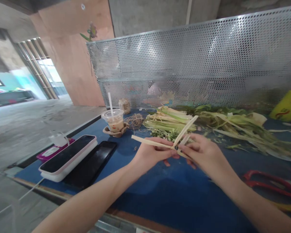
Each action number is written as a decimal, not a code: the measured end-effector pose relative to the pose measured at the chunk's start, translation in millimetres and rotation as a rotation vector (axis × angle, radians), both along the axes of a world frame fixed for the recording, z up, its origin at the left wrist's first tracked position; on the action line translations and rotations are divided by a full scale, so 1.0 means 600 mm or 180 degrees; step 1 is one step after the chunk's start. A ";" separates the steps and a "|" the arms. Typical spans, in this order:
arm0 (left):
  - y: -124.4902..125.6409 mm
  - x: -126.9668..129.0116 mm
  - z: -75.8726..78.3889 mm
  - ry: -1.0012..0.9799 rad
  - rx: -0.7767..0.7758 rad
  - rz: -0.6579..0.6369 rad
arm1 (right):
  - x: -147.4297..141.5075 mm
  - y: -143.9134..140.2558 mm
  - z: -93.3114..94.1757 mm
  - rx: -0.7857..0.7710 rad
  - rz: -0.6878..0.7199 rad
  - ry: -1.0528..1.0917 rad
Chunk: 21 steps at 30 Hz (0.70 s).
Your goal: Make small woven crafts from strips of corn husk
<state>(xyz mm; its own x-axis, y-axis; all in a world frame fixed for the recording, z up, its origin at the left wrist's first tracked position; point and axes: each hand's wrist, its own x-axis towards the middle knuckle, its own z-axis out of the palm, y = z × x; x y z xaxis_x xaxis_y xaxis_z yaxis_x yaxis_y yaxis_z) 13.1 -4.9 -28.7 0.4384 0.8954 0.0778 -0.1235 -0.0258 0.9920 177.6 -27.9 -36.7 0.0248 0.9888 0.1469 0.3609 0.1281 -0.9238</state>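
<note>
Crossed pale leaf strips [171, 138] held above the blue table [174, 200], centre of view, between both hands. One strip running left, roughly level, tip free past the left hand; another angling up and right, tip free over the green pile. Crossing point right where the fingertips meet.

Left hand [151, 153] closed on the strips from the left, thumb on top, fingers pinched under the crossing. Right hand [203, 153] closed on the same crossing from the right, fingers curled around the strips, seen from the back. Both hands touching at the fingertips, raised off the table.

Just behind the hands: heap of green and yellow leaves and husks [208, 124], spread along the table to the right edge. Small coil of twine [135, 121] left of the heap. Plastic cup with straw [113, 120] beside the twine, sitting in a brown holder. Small jar [124, 105] behind the cup, blurred.

Near left: phone [68, 153] lying on a white box, dark tablet [93, 165] flat next to it, pink pack [53, 150] at the table edge. Red-handled scissors [273, 184] lying flat at right, well apart from the hands. Yellow bag [287, 105] far right. Perforated metal screen [196, 61] standing along the back of the table; blurred person behind it, nothing more to tell.
</note>
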 end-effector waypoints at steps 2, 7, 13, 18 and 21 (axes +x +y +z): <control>0.002 -0.003 0.003 -0.0108 -0.0345 -0.0072 | 0.008 0.003 -0.004 0.0733 -0.0265 -0.0380; 0.015 -0.014 0.004 -0.0167 -0.0973 -0.0302 | 0.040 -0.006 0.016 0.3191 0.0274 -0.2731; 0.009 -0.008 -0.004 -0.0045 -0.0795 -0.0378 | 0.029 -0.013 0.024 0.2886 0.0980 -0.2169; -0.005 -0.003 0.001 0.0095 -0.0372 -0.0437 | 0.007 -0.012 0.014 0.1200 0.0082 -0.1368; -0.008 -0.005 0.006 0.0185 -0.0322 -0.0563 | 0.005 -0.012 0.017 0.0743 -0.0067 -0.1232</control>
